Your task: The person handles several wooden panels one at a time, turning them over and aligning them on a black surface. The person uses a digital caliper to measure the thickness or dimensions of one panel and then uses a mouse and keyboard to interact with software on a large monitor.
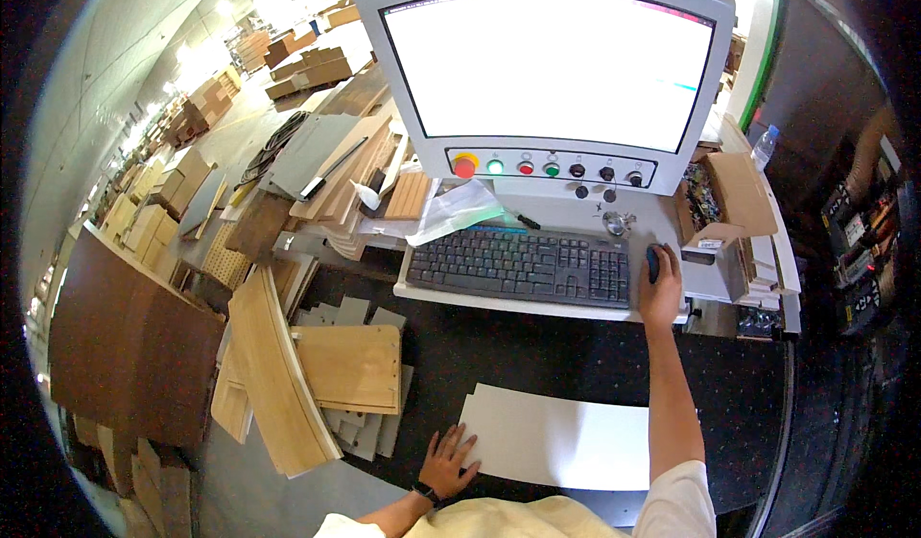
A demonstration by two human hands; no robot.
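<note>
My right hand (pixel 660 291) rests over a dark computer mouse (pixel 653 264) at the right end of the keyboard shelf, its fingers curved around it. Low in the view, my left hand (pixel 447 463) lies with fingers spread at the left edge of a white rectangular panel (pixel 566 437). That panel is flat on the black table (pixel 537 351), and my right forearm hides its right end. Left of the mouse sits a black keyboard (pixel 523 265). Behind it stands a large monitor (pixel 547 68) in a grey housing, its screen washed out by glare.
Buttons and knobs, including a red stop button (pixel 465 165), line the housing. An open cardboard box (pixel 734 198) and a plastic bottle (pixel 766 147) stand at right. Wooden boards (pixel 278 375) are piled at left, beside a brown panel (pixel 134 337). A plastic bag (pixel 456 210) lies behind the keyboard.
</note>
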